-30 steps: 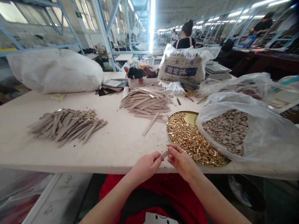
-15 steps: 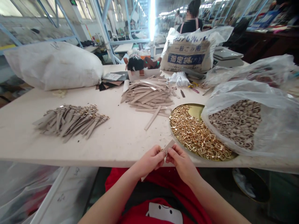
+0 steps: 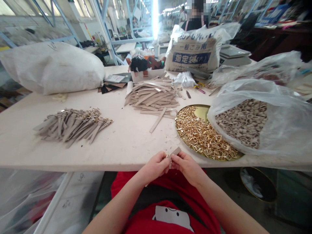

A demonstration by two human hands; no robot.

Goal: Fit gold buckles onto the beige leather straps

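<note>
Pinching tight at the table's near edge, both hands meet at six o'clock over the white worktable point(image 3: 122, 146): the left hand point(image 3: 156, 167) and the right hand point(image 3: 186, 165) are fingertip to fingertip, each clamped on one narrow grey-beige leather strip point(image 3: 175, 151). The strip's long axis runs from the pinch up toward one o'clock, its free end poking just clear of the right thumb. There's a glint of gold at the left fingertips, too small to call. Off at two o'clock, just beside the right hand and clearly nearer it than the left, sits the round gold metal tray point(image 3: 203, 112) heaped with small gold buckles point(image 3: 202, 138). Touching the tray's far side is a clear plastic bag of beige leather loops point(image 3: 243, 125). Dead ahead at twelve lies the loose stack of plain beige strips point(image 3: 153, 96). Over at ten, well apart from the left hand, a fanned pile of grey straps with gold ends point(image 3: 73, 125). Behind that, a big plain white stuffed sack point(image 3: 53, 66). At one o'clock far back, a white printed bag point(image 3: 195, 42) carries a blue band reading 指定袋; the line above is too creased to read.
</note>
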